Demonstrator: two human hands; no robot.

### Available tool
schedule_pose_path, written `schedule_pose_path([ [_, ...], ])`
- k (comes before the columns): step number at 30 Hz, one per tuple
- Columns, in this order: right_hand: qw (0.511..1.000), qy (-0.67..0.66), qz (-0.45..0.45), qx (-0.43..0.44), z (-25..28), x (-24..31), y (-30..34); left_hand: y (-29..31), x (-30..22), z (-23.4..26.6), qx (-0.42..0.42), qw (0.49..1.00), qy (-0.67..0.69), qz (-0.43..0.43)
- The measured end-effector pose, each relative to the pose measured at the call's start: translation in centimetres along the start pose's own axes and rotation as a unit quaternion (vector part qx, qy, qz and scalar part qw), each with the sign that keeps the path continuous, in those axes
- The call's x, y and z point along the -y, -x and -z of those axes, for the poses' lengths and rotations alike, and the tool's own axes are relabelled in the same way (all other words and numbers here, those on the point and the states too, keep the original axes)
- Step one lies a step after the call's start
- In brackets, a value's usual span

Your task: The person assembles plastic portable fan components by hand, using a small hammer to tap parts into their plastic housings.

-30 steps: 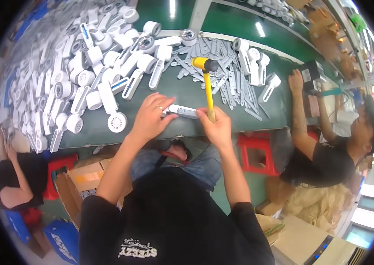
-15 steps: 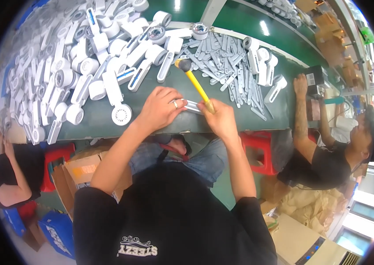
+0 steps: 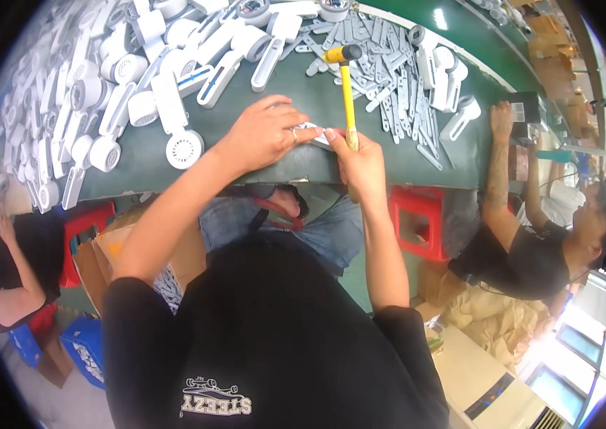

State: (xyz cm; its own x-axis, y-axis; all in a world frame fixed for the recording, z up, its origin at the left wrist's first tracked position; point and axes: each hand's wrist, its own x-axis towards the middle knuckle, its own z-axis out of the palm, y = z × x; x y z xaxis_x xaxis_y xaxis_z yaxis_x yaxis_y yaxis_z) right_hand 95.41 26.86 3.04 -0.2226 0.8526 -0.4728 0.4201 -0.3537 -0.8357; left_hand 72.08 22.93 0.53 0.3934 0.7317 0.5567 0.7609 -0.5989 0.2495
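- Head view, position: pale slim piece (image 3: 322, 141) lies between the two hands near the tabletop's (image 3: 296, 174) near edge, mostly covered; cannot tell whether it touches the surface.
- Head view, grip: left hand (image 3: 267, 137) is closed on the piece, fingers across its top; right hand (image 3: 362, 163) is closed round the handle of a yellow hammer (image 3: 348, 93), head up, thumb at the piece's right end.
- Head view, handling (judged): piece looks like moulded plastic, so light, stiff, smooth enough to slip, perhaps easily marked. Best hold: long sides, near both ends. Hammer probably head-heavy; low hold suits.
- Head view, surroundings: grey strips (image 3: 396, 96) beyond; white round-headed pieces (image 3: 168, 104) heaped leftward.
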Motion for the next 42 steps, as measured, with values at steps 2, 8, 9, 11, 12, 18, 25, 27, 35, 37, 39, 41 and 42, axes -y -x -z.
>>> schedule_pose_path([
  [2,0.990,0.093,0.098,-0.044,0.5,-1.9,-0.1,0.1,0.1,-0.2,0.006,1.000,0.009,-0.008],
  [8,0.990,0.128,0.055,-0.026,3.4,-0.5,12.6,0.2,0.2,0.3,0.004,1.000,0.012,-0.010],
  [9,0.989,0.136,0.059,-0.028,3.2,-0.8,13.9,0.1,0.2,0.3,0.004,1.000,0.016,-0.009],
  [11,0.980,0.158,0.111,-0.057,2.3,-2.1,15.4,0.2,0.1,0.4,-0.006,1.000,0.021,-0.002],
  [12,0.976,0.189,0.089,-0.054,1.8,-2.8,15.0,0.1,0.2,0.2,-0.010,1.000,0.013,-0.008],
  [18,0.955,0.192,0.191,-0.119,1.5,-4.8,14.8,-0.1,0.2,0.3,-0.004,1.000,0.025,-0.004],
  [25,0.947,0.260,0.159,-0.104,1.4,-4.9,14.2,0.0,0.2,0.0,-0.003,0.999,0.032,-0.005],
  [27,0.957,0.263,0.103,-0.070,2.0,-3.6,14.5,-0.2,0.2,0.7,0.014,0.998,0.056,0.021],
  [35,0.988,-0.067,0.132,-0.047,4.9,-1.5,15.6,-5.8,-0.4,0.8,0.137,0.983,0.078,-0.090],
  [37,0.978,-0.072,0.185,-0.062,4.6,-1.9,15.4,-4.6,-0.8,1.4,0.114,0.989,0.082,-0.054],
  [39,0.986,-0.004,0.162,-0.048,4.9,-3.4,14.9,-1.4,-2.7,1.5,0.032,0.994,0.069,0.082],
  [41,0.994,0.038,0.102,-0.032,4.3,-4.4,14.8,0.5,-4.9,0.9,-0.012,0.985,0.066,0.159],
  [42,0.994,0.035,0.096,-0.029,3.9,-4.4,14.7,2.0,-4.7,-0.2,-0.018,0.984,0.074,0.162],
])
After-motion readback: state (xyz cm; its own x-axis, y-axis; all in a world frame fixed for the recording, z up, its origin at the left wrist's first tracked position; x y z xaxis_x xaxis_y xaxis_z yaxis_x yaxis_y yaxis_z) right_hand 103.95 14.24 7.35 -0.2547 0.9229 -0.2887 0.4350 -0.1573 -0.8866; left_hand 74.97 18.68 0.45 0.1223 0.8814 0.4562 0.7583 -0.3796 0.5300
